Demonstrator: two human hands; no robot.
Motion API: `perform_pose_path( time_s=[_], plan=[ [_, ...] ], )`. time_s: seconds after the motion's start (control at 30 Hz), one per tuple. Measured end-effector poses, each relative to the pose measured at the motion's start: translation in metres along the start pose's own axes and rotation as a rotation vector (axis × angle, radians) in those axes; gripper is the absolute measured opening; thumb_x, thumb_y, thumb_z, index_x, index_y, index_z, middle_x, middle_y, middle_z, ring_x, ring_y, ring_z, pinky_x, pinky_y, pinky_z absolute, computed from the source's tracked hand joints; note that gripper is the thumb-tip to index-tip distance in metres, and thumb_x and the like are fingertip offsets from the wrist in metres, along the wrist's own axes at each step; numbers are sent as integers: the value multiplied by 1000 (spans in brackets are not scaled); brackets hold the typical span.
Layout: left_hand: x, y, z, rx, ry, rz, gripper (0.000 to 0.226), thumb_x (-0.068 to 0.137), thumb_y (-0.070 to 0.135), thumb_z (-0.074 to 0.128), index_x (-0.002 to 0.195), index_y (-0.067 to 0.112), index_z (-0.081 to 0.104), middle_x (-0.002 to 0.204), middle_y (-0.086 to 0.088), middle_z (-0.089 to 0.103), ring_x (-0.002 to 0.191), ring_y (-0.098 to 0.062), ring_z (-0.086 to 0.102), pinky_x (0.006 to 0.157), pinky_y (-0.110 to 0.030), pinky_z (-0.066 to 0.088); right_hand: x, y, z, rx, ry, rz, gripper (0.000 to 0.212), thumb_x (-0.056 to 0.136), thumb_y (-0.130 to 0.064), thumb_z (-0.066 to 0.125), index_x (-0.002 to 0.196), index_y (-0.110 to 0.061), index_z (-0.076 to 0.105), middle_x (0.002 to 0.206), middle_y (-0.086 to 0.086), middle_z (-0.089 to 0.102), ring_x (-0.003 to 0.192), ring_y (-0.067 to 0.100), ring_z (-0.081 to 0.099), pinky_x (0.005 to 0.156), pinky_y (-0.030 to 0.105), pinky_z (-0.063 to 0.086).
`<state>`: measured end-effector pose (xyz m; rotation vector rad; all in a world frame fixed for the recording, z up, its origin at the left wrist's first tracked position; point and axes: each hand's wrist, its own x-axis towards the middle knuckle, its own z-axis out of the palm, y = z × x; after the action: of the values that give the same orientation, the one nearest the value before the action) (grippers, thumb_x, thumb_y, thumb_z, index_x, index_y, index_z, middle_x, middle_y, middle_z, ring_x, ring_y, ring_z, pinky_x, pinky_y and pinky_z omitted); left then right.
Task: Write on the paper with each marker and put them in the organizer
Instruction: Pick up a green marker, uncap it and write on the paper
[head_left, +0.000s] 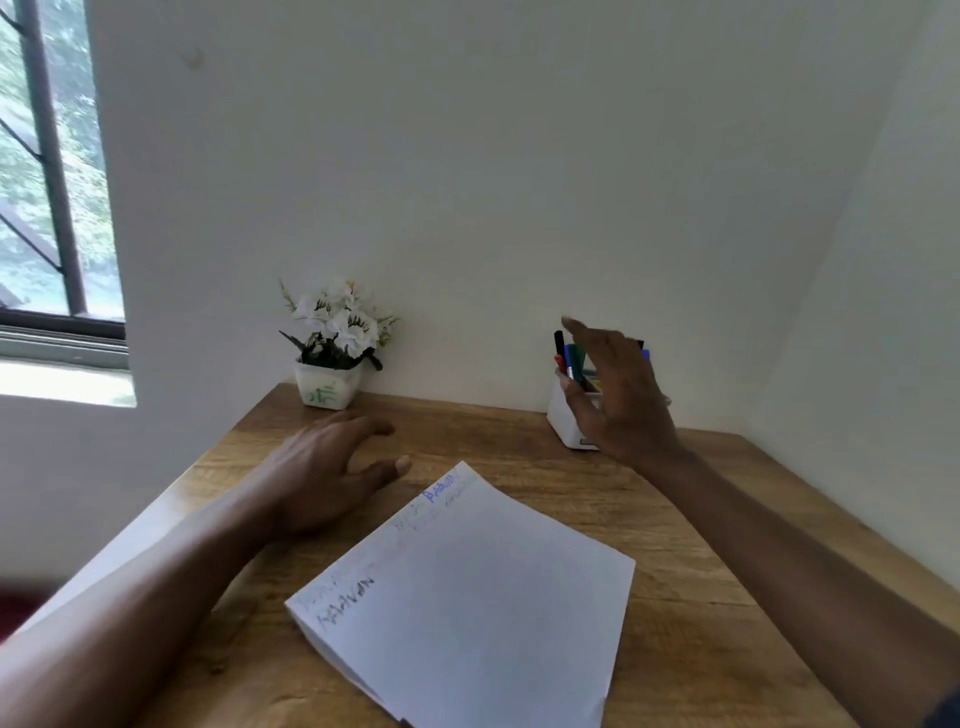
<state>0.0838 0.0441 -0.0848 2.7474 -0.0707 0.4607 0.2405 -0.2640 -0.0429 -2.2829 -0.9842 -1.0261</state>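
The paper (467, 597) lies in the middle of the wooden desk (701, 519), turned at an angle so that one corner points toward the wall. Along its left edge run a few scrawls: blue writing (441, 488) near the far corner, dark writing (345, 597) near the near corner, and a faint greenish mark between them that is too blurred to read. The left hand (332, 467) rests on the desk just left of the paper's far corner, palm down, fingers loosely bent and holding nothing; its thumb tip is near the paper's edge, though I cannot tell if it touches. The right hand (618, 395) hangs raised in front of the white organizer (563, 421), fingers spread wide, with nothing seen in its grip; it is a little blurred. It covers much of the organizer, which stands at the back right of the desk close to the wall. The markers (571, 358) stand upright in the organizer: a black one (558, 343), a red one (560, 364) and a green one (579, 361) show left of the hand, and a blue cap (645, 355) peeks out at its right. A flower pot (327, 389) with white blooms sits at the back left of the desk against the wall. A window (47, 182) is at the far left.
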Motion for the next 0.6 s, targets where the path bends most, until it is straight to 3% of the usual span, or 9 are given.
perform_pose_path(
  time_s=[0.07,0.13,0.27,0.4,0.5,0.6],
  plan=[
    [-8,3,-10,-50,162,28,71,87,78,42,135,29,60,138,5,61,100,-12,61,90,-33,46,-26,-29,-16,252,-49,-15,58,92,-17,69,145,-31,51,135,-7,57,128,13,52,107,42,46],
    [-21,12,-19,-111,248,7,75,84,81,39,132,28,61,134,5,63,113,-17,62,95,-40,50,-58,-52,-31,372,-185,-26,52,91,-19,70,140,-33,55,139,-11,57,133,9,50,108,38,46],
    [-60,50,-25,-62,252,-20,76,82,81,39,131,27,60,135,3,61,120,-20,59,98,-46,50,-98,-72,-48,412,-412,28,52,93,-43,65,143,-43,50,148,-23,50,138,-1,43,113,34,38],
    [-118,99,-20,31,269,-60,66,80,84,38,120,38,65,130,19,59,118,-11,59,98,-44,49,-107,-85,-58,380,-553,53,55,91,-54,65,143,-47,49,151,-23,48,136,-1,44,108,31,38],
    [-145,124,-12,142,167,-109,72,79,89,30,126,43,58,137,25,52,122,-6,55,101,-39,42,-114,-88,-55,313,-692,48,60,89,-62,61,146,-47,46,156,-22,42,142,0,36,115,32,32],
    [-143,121,-1,184,-33,-196,85,78,91,27,144,41,44,154,18,42,136,-11,46,113,-44,33,-119,-87,-51,222,-755,110,63,90,-72,50,147,-45,46,160,-18,37,149,8,28,122,38,23]
  ],
)
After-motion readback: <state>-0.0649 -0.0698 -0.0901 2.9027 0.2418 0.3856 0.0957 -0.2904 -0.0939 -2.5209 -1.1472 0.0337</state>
